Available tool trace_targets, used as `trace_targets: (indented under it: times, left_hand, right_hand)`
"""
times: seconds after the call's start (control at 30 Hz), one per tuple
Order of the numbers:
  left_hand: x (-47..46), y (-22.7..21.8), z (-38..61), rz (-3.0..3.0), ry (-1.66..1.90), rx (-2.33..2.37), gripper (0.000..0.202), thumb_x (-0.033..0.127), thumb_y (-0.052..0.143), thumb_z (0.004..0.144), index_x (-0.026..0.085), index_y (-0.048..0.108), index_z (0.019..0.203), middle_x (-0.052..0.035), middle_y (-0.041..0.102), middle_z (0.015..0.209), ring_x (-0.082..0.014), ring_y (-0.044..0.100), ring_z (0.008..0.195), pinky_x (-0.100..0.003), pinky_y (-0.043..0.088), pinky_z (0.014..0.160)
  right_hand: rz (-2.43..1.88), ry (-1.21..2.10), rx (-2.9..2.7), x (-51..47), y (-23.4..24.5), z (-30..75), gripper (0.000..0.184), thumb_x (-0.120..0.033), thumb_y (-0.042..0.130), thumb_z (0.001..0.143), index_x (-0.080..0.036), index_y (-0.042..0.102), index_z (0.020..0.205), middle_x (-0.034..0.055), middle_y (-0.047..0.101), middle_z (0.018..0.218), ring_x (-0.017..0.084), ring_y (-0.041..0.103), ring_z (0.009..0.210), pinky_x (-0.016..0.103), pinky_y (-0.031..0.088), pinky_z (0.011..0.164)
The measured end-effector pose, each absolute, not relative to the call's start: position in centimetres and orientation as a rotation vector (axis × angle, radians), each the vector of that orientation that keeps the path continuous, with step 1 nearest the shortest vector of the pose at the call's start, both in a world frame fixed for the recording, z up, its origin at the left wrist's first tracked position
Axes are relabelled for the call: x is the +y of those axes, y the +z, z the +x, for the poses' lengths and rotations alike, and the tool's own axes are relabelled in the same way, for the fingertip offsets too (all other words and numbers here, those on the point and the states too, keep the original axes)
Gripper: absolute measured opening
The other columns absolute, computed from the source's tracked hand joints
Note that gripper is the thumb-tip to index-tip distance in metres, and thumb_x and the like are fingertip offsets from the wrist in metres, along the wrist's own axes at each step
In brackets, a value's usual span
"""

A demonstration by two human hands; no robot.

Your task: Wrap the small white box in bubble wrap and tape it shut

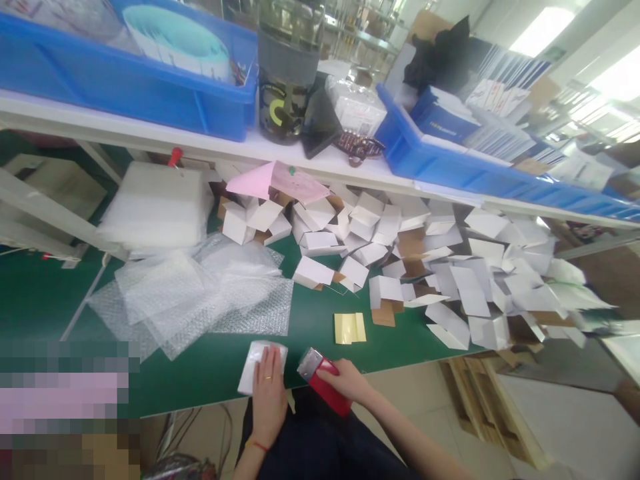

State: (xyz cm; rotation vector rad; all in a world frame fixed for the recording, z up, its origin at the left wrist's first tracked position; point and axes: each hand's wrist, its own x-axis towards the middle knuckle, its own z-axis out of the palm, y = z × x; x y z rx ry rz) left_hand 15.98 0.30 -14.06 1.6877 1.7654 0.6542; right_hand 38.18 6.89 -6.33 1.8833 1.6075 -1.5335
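My left hand (269, 393) lies with fingers stretched out flat on a small white packet (249, 369) at the table's front edge. The packet looks wrapped in clear plastic. Wrapped round a red hand tool (331, 393) with a flat silver head is my right hand (349, 381); the head points up and left, toward the packet. I cannot tell exactly what kind of tool it is. A narrow pale strip (291, 401) shows just right of my left hand. Beyond the tool, a pale yellow sheet of paper (349, 328) rests on the green table (200, 380).
Bubble-wrap bags (250, 293) lie at left, before a stack of white foam sheets (155, 203). Many opened white boxes (467, 290) cover the back and right. Overhead, a white shelf (280, 150) carries blue bins (220, 110) and a dark tumbler (285, 87).
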Motion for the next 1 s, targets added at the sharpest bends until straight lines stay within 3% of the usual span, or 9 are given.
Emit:
trace_targets:
  times: [0.13,0.23,0.33,0.4,0.5,0.6,0.77,0.9,1.0]
  left_hand:
    - [2.6,-13.2,19.2,1.26,0.773,1.63,0.044,0.017,0.041,0.09,0.015,0.065,0.127,-0.0138,0.059,0.143,-0.0307,0.038,0.147,-0.059,0.018,0.125]
    - [3.0,-12.4,19.7,1.029,0.806,1.646,0.042,0.044,0.047,0.094,0.016,0.068,0.117,-0.0154,0.067,0.13,-0.0293,0.058,0.128,-0.052,0.04,0.115]
    - [2.7,-11.5,20.0,0.833,0.743,1.589,0.049,0.06,0.06,0.083,0.016,0.073,0.1,-0.0121,0.076,0.101,-0.0269,0.071,0.095,-0.041,0.058,0.086]
    - [2.5,-10.9,19.5,0.734,0.709,1.579,0.051,0.065,0.068,0.074,0.015,0.072,0.081,-0.0079,0.074,0.075,-0.023,0.069,0.071,-0.033,0.057,0.066]
    - [3.0,-10.2,16.3,0.628,0.762,1.723,0.055,0.071,0.069,0.067,0.017,0.063,0.065,-0.0005,0.061,0.057,-0.0155,0.058,0.057,-0.028,0.05,0.058]
    - [4.4,-9.3,11.7,0.538,0.825,1.924,0.062,0.08,0.068,0.059,0.019,0.059,0.069,0.0016,0.06,0.059,-0.0144,0.055,0.058,-0.027,0.047,0.059]
    - [4.6,-8.2,12.0,0.53,0.624,1.647,0.061,0.072,0.081,0.047,0.018,0.068,0.071,-0.0036,0.071,0.069,-0.0217,0.067,0.068,-0.033,0.056,0.069]
    - [2.6,-8.2,15.7,0.405,0.514,1.444,0.076,0.081,0.062,0.067,0.016,0.075,0.105,-0.0138,0.077,0.102,-0.0304,0.072,0.098,-0.041,0.058,0.084]
    - [2.2,-7.9,16.0,0.316,0.478,1.355,0.065,0.071,0.072,0.067,0.015,0.076,0.099,-0.0119,0.078,0.098,-0.0281,0.072,0.095,-0.037,0.056,0.084]
  right_hand:
    - [1.814,-1.626,1.692,7.6,-5.6,40.6,0.04,-0.048,0.056,0.092,-0.017,0.062,0.068,0.0012,0.066,0.067,0.016,0.061,0.065,0.023,0.041,0.059]
    - [1.69,-1.713,1.765,8.0,-5.3,41.8,0.039,-0.048,0.058,0.09,-0.017,0.06,0.066,-0.0015,0.062,0.064,0.014,0.058,0.063,0.022,0.04,0.059]
    - [1.562,-1.777,1.82,8.2,-5.3,41.7,0.037,-0.047,0.061,0.087,-0.017,0.061,0.065,-0.0023,0.061,0.063,0.014,0.057,0.062,0.022,0.039,0.06]
    - [1.487,-1.79,1.844,8.0,-5.5,41.1,0.037,-0.048,0.061,0.087,-0.018,0.064,0.066,-0.0019,0.062,0.065,0.015,0.058,0.063,0.023,0.04,0.061]
    - [1.404,-1.659,1.897,7.3,-6.2,40.3,0.041,-0.056,0.059,0.087,-0.019,0.07,0.073,0.001,0.069,0.071,0.018,0.063,0.069,0.024,0.042,0.063]
    - [1.429,-1.539,1.896,6.2,-7.0,40.2,0.044,-0.059,0.059,0.088,-0.018,0.073,0.079,0.0055,0.073,0.079,0.021,0.067,0.074,0.026,0.043,0.065]
    - [1.525,-1.638,1.847,4.6,-6.7,39.9,0.048,-0.058,0.051,0.093,-0.017,0.069,0.076,0.0028,0.071,0.074,0.017,0.063,0.067,0.023,0.041,0.063]
    - [1.547,-1.872,1.921,4.6,-5.6,38.3,0.043,-0.056,0.057,0.09,-0.018,0.066,0.07,-0.0014,0.065,0.069,0.014,0.058,0.064,0.022,0.039,0.061]
    - [1.526,-1.982,1.927,4.9,-5.1,37.3,0.041,-0.053,0.057,0.09,-0.018,0.065,0.07,-0.002,0.064,0.071,0.013,0.057,0.064,0.021,0.039,0.062]
